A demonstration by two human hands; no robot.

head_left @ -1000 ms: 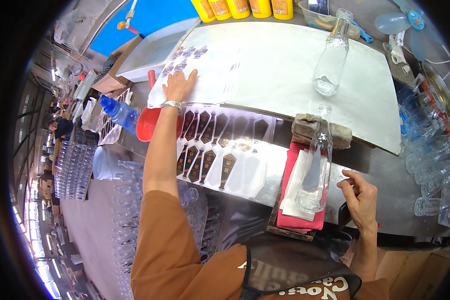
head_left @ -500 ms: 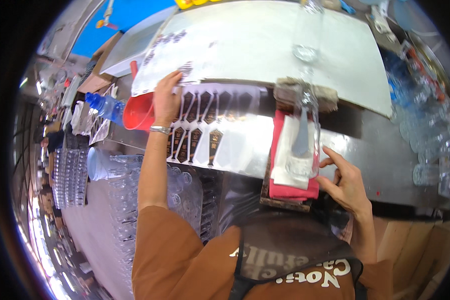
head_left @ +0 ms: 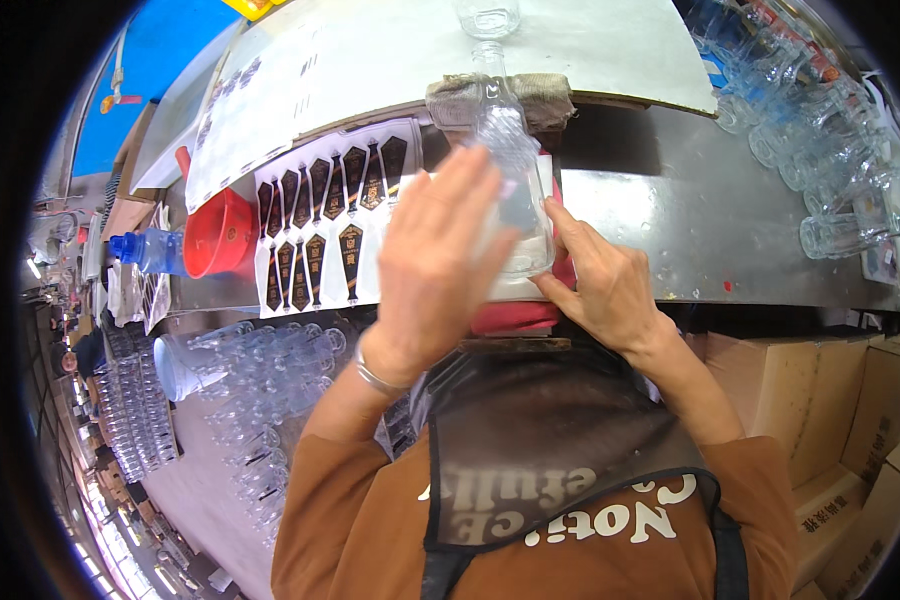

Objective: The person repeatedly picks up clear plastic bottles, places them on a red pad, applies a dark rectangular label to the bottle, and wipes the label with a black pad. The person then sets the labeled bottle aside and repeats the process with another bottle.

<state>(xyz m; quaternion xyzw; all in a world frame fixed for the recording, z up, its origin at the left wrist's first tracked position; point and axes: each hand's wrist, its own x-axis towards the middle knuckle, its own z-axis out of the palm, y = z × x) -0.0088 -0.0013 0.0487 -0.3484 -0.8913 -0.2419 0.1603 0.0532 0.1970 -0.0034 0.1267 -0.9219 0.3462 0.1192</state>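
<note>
A clear glass bottle lies on its side on a padded rest with pink cloth and white cloth on top. Its neck lies over a cloth-wrapped block. Against the bottle's lower right side, my right hand steadies it between thumb and fingers. My left hand, smeared by motion, is over the bottle's left side with fingers stretched out. It hides part of the bottle, and I cannot tell whether it touches the glass. Left of it lies a white sheet of dark, tie-shaped stickers.
A white board spans the far side, with another clear glass vessel on it. At left are a red plastic scoop and a blue-capped bottle. Glassware crowds the right; cardboard boxes stand below.
My left hand has moved right from the sticker sheet to over the bottle. My right hand has closed in on the bottle's side. The whole view has shifted.
</note>
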